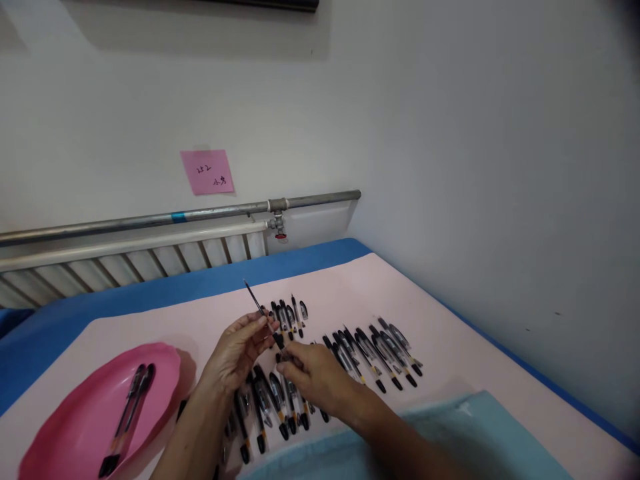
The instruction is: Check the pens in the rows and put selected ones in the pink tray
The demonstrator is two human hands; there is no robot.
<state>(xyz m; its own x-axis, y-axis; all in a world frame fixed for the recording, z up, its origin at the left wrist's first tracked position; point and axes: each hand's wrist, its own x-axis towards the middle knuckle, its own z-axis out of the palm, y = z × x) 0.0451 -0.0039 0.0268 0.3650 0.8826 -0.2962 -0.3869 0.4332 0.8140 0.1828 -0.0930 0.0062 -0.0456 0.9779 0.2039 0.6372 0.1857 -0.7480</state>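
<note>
My left hand (241, 350) pinches the middle of a slim uncapped pen (254, 297) between thumb and fingers. Its thin dark front end points up and away to the left. At the rear, a black part shows between the two hands, and my right hand (320, 375) is closed around that end; its fingertips partly hide what they grip. Beneath both hands lie several black-and-clear pens (280, 400), partly covered by my wrists. Farther back is a small group of pen parts and caps (290, 317), and another row of pens (375, 350) lies to the right.
On the left stands a pink oval dish (75, 413) holding two capped pens (127, 417). A light blue sheet (480, 427) lies at the front right over the pale pink table cover (365, 283). Behind the table are a radiator (185, 252), a pipe (220, 213) and white walls.
</note>
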